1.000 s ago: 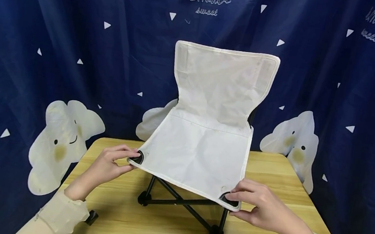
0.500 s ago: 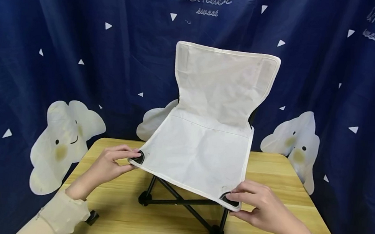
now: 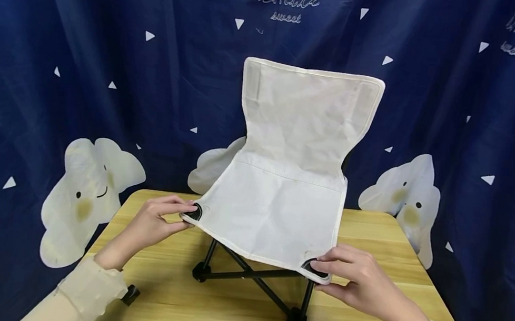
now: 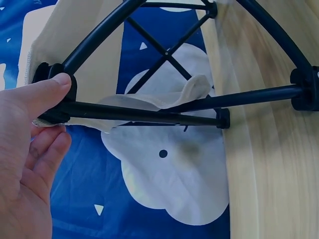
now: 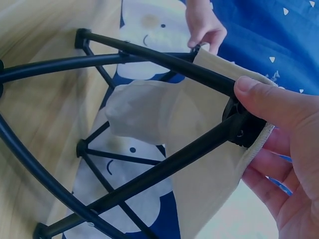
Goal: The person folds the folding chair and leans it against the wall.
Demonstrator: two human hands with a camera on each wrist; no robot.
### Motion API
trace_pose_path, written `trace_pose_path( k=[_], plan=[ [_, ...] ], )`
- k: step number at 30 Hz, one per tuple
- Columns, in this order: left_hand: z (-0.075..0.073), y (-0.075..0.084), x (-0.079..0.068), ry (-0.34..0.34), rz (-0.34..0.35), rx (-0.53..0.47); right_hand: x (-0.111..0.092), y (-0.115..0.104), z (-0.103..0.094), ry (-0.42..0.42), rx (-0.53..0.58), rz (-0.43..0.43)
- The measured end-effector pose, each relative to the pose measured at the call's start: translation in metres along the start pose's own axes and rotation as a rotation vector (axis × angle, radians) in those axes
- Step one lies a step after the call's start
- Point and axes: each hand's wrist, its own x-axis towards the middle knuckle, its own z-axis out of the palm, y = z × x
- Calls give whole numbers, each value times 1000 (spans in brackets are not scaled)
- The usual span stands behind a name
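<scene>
A small folding chair (image 3: 280, 211) with a white fabric seat and backrest stands unfolded on black crossed tube legs. My left hand (image 3: 157, 220) pinches the seat's front left corner, fingers on the black corner patch on top and thumb below. In the left wrist view that thumb presses the black plastic joint (image 4: 55, 92) where two tubes meet. My right hand (image 3: 358, 278) pinches the front right corner the same way. The right wrist view shows its thumb on the black corner joint (image 5: 244, 124) under the fabric, with the other fingers behind the cloth.
The chair's feet rest on a light wooden table (image 3: 151, 297) with rounded far corners. Behind it hangs a dark blue curtain (image 3: 174, 93) printed with clouds and triangles. Black camera mounts show at both wrists, the left one (image 3: 130, 294) close over the table.
The seat's front edge now sags in the middle, and its two corners have drawn slightly closer together. My left hand has shifted a little to the right; both hands keep their grip.
</scene>
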Motion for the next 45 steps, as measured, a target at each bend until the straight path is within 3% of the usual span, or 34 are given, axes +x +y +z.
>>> trace_pose_path(
  k=[7,23,45],
  plan=[
    [0,0,5,-16,-30,-39,4,3,0,21,4,-17],
    [0,5,17,0,-5,-28,15,7,1,71,-22,-36],
    [3,7,31,16,41,-54,25,17,-6,55,-16,-31]
  ],
)
